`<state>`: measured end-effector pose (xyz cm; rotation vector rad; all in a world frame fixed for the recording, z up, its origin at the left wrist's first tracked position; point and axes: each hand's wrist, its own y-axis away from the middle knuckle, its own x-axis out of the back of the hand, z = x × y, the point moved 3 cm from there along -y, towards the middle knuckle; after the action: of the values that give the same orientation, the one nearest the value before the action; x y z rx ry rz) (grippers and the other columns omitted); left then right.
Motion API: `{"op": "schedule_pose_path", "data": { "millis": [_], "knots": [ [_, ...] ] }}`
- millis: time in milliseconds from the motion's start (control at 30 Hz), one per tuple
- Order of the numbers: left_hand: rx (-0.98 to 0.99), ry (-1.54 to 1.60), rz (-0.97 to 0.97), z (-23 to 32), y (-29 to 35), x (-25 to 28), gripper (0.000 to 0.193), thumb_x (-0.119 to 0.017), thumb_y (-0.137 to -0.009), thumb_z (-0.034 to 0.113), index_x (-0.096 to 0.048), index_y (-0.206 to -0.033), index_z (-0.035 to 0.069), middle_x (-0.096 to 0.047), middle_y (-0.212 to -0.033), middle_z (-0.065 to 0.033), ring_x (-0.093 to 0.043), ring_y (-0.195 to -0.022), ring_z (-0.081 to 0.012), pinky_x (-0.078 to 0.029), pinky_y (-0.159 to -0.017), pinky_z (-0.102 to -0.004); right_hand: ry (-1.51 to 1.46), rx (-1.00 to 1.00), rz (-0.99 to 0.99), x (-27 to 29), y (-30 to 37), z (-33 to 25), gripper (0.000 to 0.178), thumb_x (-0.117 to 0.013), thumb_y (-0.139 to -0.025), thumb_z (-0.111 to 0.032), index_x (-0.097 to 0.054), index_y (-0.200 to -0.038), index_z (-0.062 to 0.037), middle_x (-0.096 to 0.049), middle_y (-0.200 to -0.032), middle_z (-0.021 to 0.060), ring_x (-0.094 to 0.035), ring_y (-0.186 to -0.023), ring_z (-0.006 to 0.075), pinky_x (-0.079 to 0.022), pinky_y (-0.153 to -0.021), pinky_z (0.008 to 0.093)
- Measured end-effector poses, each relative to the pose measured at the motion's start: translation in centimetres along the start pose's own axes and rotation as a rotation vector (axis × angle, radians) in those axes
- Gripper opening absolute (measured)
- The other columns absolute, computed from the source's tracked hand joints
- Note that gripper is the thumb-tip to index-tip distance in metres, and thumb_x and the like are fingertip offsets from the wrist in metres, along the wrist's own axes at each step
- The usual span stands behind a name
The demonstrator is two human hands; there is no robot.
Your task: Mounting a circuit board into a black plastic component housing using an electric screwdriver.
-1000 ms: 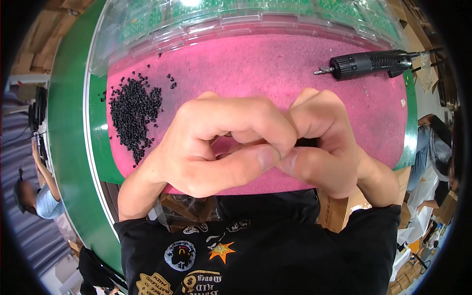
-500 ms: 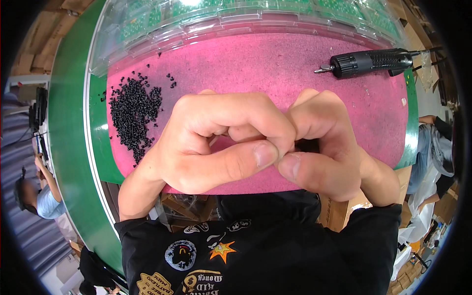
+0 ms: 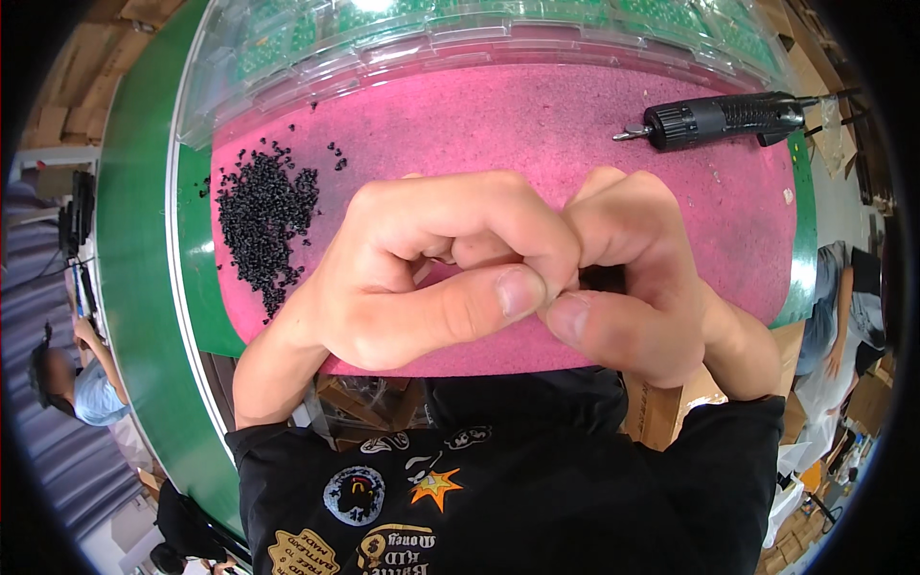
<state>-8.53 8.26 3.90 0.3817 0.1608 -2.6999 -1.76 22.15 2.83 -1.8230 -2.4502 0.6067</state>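
My left hand [image 3: 441, 273] and my right hand [image 3: 632, 278] meet in front of me, raised over the near part of a pink mat [image 3: 479, 125]. The thumb and forefinger of each are pinched together, with the fingertips of both hands touching. Whatever sits between them is hidden or too small to make out. To the left of my left hand lies a heap of small black screws [image 3: 264, 216], with a few strays at its far side. Beyond my right hand an electric screwdriver [image 3: 724, 122] rests on its side, its metal tip toward the left.
Clear plastic trays [image 3: 479, 40] holding green circuit boards line the far edge of the mat. A cable [image 3: 829, 99] runs from the screwdriver to the right. The green table [image 3: 134, 211] stretches along the left, where another person [image 3: 96, 388] sits. More people are at the right.
Both hands stay pinched together in nearly the same place, with only a slight shift of the fingers. At the right edge, another person's arm has moved lower.
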Motion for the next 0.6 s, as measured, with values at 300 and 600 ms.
{"op": "schedule_pose_path", "data": {
  "millis": [300,600],
  "knots": [
    [-0.059,-0.065,0.012,0.03,-0.03,-0.16,0.019,-0.061,-0.088,0.014,-0.054,-0.079,-0.002,-0.054,-0.063,-0.0064,-0.044,-0.047,-0.0088,-0.039,-0.046,-0.0243,0.055,0.033,-0.02,0.2,0.0,0.18,0.012,-0.053,-0.07,-0.002,-0.061,-0.077,0.0047,-0.052,-0.052,0.0038,-0.041,-0.04,0.0088,-0.03,-0.041,0.0256],
    [-0.039,-0.155,0.052,-0.08,0.06,0.05,0.019,-0.063,-0.088,0.016,-0.057,-0.081,-0.001,-0.055,-0.064,-0.0053,-0.048,-0.05,-0.0098,-0.038,-0.047,-0.0247,0.101,-0.004,-0.041,0.3,-0.19,0.14,0.021,-0.05,-0.07,0.002,-0.063,-0.085,0.0089,-0.051,-0.052,0.0045,-0.043,-0.043,0.0087,-0.031,-0.042,0.0254]
  ]
}}
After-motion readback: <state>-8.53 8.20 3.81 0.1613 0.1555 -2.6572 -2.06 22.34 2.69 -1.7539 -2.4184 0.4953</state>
